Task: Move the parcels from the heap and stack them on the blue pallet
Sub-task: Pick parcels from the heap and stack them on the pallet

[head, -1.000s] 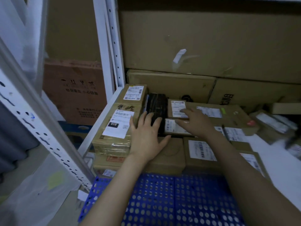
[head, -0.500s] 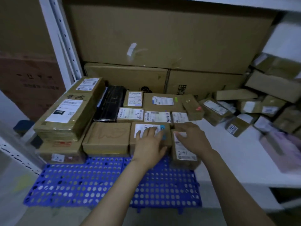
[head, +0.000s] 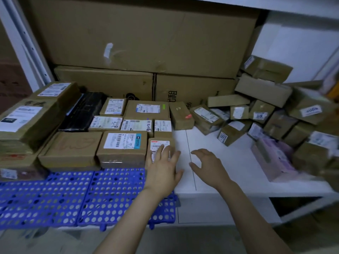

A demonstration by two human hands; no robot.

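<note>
Several brown cardboard parcels with white labels stand packed in rows on the blue perforated pallet [head: 77,198] at the left. The nearest one at the row's right end is a small labelled parcel [head: 159,143]. My left hand [head: 163,169] lies on its front with straight fingers. My right hand [head: 206,166] hovers over the white surface just to the right, fingers loosely curled and holding nothing. The heap of parcels [head: 271,114] lies tumbled at the right, a forearm's length beyond my right hand.
Large flat cartons [head: 139,39] stand against the back wall. A white shelf post [head: 23,43] rises at the left. A pale pink packet [head: 275,158] lies at the heap's near edge. The white shelf surface [head: 229,162] drops off at its front edge.
The view has swung right and the heap shows more fully. My right hand has come off the small parcel and moved right over the white surface. My left hand shifted right onto that parcel.
</note>
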